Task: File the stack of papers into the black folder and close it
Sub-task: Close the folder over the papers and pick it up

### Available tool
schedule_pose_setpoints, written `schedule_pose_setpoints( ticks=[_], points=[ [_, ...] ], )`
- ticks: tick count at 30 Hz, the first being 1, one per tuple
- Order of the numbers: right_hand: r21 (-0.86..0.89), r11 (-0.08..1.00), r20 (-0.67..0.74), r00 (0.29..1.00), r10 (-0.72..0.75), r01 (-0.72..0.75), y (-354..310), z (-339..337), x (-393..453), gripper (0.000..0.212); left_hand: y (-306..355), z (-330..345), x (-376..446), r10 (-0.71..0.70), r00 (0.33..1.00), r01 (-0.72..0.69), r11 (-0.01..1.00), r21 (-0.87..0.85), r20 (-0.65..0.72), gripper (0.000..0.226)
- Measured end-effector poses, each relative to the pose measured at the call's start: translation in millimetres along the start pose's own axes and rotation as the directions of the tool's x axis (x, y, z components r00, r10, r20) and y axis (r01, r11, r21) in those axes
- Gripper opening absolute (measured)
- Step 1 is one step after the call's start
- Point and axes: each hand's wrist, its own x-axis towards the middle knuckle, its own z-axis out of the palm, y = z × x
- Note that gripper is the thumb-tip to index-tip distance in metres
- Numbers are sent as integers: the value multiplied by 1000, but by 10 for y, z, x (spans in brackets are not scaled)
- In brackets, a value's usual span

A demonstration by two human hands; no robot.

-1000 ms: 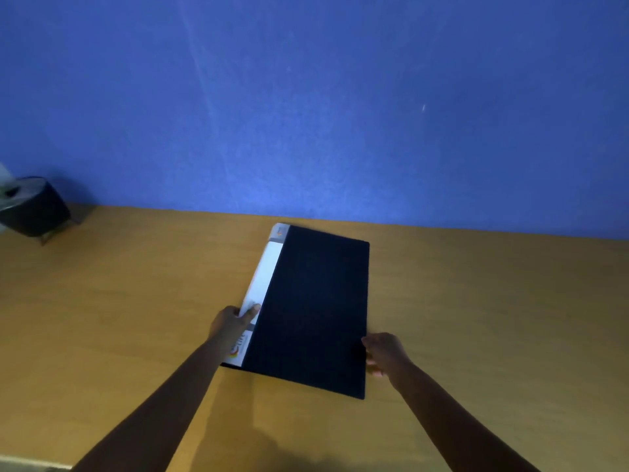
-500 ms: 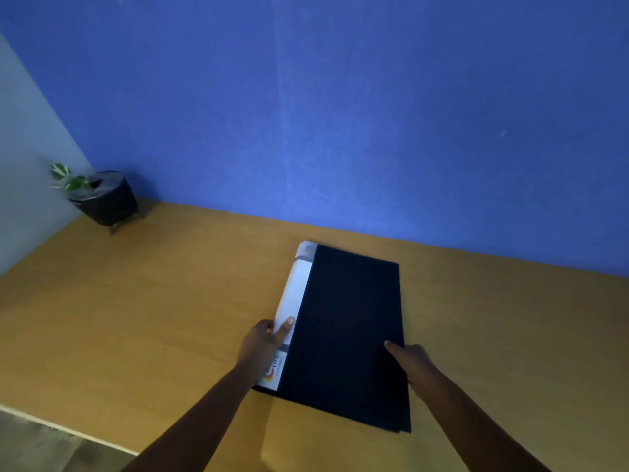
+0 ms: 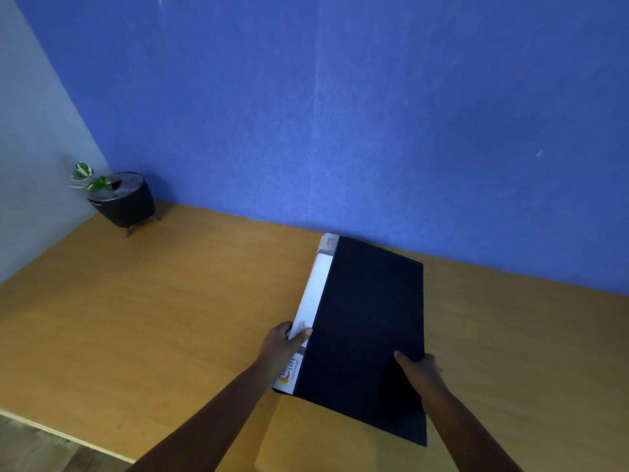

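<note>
The black folder (image 3: 367, 321) lies closed on the wooden table (image 3: 153, 318), its white spine label facing left. My left hand (image 3: 284, 345) grips the spine side, thumb on the white label. My right hand (image 3: 420, 367) holds the folder's right edge, thumb on the cover and fingers under the edge. No loose papers are in sight; whatever is inside the folder is hidden.
A dark round pot with a small green plant (image 3: 122, 197) stands at the table's far left corner by the blue wall (image 3: 340, 114). The table's front edge (image 3: 68, 436) runs along the lower left, with floor beyond it.
The camera has swung left, so the pot and side wall have come into view. My right hand has shifted from resting on the cover to gripping the folder's right edge.
</note>
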Motion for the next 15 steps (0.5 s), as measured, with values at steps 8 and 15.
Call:
schedule_pose_setpoints(
  ticks=[8,15],
  points=[
    [99,982,95,981,-171,162,-455,351,-196,43,-60,-643,169,14,996,-20,998,-64,-93,35],
    [108,959,260,924,-280,261,-953,1065,-400,41,-246,-1593,404,-23,983,23,1000,-4,-183,40]
  ],
)
